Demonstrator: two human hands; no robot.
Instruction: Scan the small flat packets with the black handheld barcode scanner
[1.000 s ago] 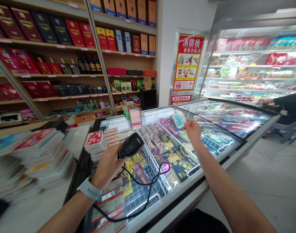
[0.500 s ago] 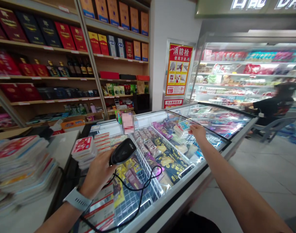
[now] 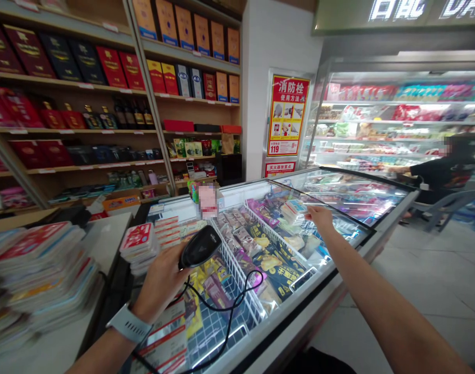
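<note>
My left hand (image 3: pixel 169 278) is wrapped round a black handheld barcode scanner (image 3: pixel 201 246), whose head points away over the freezer. Its black cable (image 3: pixel 231 306) loops across the freezer glass. Ahead, a short stack of flat white-edged cards (image 3: pixel 294 212) with a blue and white top lies on the glass. The bent fingers of my right hand (image 3: pixel 320 217) are at the stack's right edge. They are closed, but whatever is between them is too small to make out. Near my left wrist stands another stack of cards (image 3: pixel 138 238) with a red top.
The glass-topped chest freezer (image 3: pixel 272 327) holds packaged food in wire baskets (image 3: pixel 237 270). Taller card stacks (image 3: pixel 46 270) stand on a counter at left. Price label sheets (image 3: pixel 167 337) lie on the glass. A seated person (image 3: pixel 447 161) is at right, before a chilled display.
The view has shifted slightly, moving the scene a little down and right. My right fingers have moved from the top of the small stack to its right edge. The left hand keeps the scanner.
</note>
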